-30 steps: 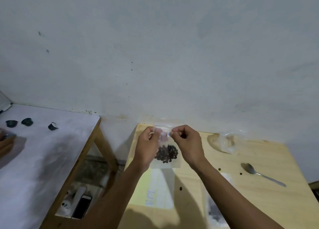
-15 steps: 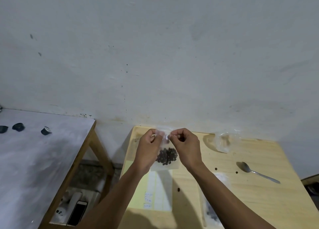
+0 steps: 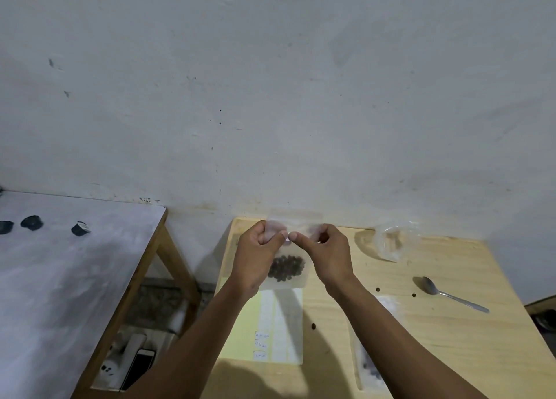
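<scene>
You are pinching the top strip of the small clear zip bag (image 3: pixel 293 282) with both the left hand (image 3: pixel 255 260) and the right hand (image 3: pixel 328 257), thumbs nearly meeting, and holding it upright above the wooden table (image 3: pixel 451 338), near its far edge. Risk: any gap in the seal is leaving the dark seeds (image 3: pixel 285 268) free to spill if the bag tips. Open room is lying to your right, short of the spoon (image 3: pixel 451 297); the wall is standing close behind

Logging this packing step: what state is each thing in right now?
Small clear bag: upright, held up, dark beans settled at bottom; seal unclear.
Left hand: pinches bag's top edge.
Right hand: pinches bag's top edge.
Spoon: lies on table, untouched.
Second bag: lies flat on table.
</scene>
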The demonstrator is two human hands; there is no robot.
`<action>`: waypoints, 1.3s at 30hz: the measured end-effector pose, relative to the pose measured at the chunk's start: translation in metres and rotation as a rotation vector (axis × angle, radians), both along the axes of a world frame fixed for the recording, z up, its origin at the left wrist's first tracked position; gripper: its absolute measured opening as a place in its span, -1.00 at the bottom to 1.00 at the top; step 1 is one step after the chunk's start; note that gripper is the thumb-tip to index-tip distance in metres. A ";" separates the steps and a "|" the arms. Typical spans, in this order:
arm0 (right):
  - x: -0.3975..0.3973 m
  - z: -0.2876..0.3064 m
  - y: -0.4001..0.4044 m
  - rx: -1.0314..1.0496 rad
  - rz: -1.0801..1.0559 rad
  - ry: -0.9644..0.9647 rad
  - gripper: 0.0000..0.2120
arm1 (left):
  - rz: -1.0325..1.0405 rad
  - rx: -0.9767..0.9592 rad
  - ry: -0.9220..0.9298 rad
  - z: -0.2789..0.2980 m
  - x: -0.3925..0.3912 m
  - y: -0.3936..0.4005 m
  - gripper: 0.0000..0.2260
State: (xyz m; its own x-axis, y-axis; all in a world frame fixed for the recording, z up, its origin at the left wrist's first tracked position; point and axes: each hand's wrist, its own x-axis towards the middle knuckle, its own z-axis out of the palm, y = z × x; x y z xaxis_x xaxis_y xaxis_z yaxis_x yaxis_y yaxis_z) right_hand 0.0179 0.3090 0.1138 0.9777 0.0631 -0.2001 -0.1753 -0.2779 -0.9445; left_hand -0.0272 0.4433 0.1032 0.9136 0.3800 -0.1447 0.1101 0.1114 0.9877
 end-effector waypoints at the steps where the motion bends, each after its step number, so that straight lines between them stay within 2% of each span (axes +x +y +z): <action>1: 0.001 0.000 0.000 0.024 0.010 0.004 -0.59 | 0.011 -0.002 0.002 0.000 0.001 -0.001 -0.95; 5: 0.001 0.000 0.002 0.034 0.031 0.033 -0.58 | 0.020 -0.032 0.026 -0.003 0.002 0.000 -0.95; 11: 0.003 -0.014 0.001 0.012 0.089 0.054 -0.81 | -0.012 -0.035 0.054 -0.014 0.003 0.008 -0.97; 15: 0.003 -0.028 -0.005 -0.033 0.157 0.097 -0.93 | 0.051 -0.100 0.095 -0.026 0.005 0.009 -0.96; 19: -0.003 -0.059 -0.023 -0.058 0.281 0.273 -0.84 | 0.131 -0.152 0.208 -0.049 0.019 0.018 -0.89; 21: -0.004 -0.072 -0.027 -0.023 0.254 0.335 -0.79 | 0.109 -0.135 0.269 -0.066 0.027 0.021 -0.79; 26: 0.020 -0.104 -0.022 -0.076 0.089 0.307 -0.59 | -0.095 0.056 0.453 -0.090 0.028 0.015 -0.68; 30: 0.040 -0.119 -0.008 -0.181 0.123 0.280 -0.52 | -0.106 0.243 0.520 -0.107 0.038 0.016 -0.56; 33: 0.054 -0.122 0.003 -0.217 0.175 0.236 -0.53 | -0.077 0.347 0.555 -0.115 0.051 0.021 -0.46; 39: 0.072 -0.144 0.018 -0.302 0.262 0.155 -0.67 | -0.086 0.450 0.597 -0.128 0.066 0.024 -0.44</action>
State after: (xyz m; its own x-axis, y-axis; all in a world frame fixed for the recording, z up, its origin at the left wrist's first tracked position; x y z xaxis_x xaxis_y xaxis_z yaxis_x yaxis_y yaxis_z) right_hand 0.0899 0.3272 -0.0300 0.8932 0.2216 -0.3913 -0.1959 -0.5917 -0.7820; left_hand 0.0392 0.4677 -0.0243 0.7576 0.4506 -0.4721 0.6313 -0.3224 0.7054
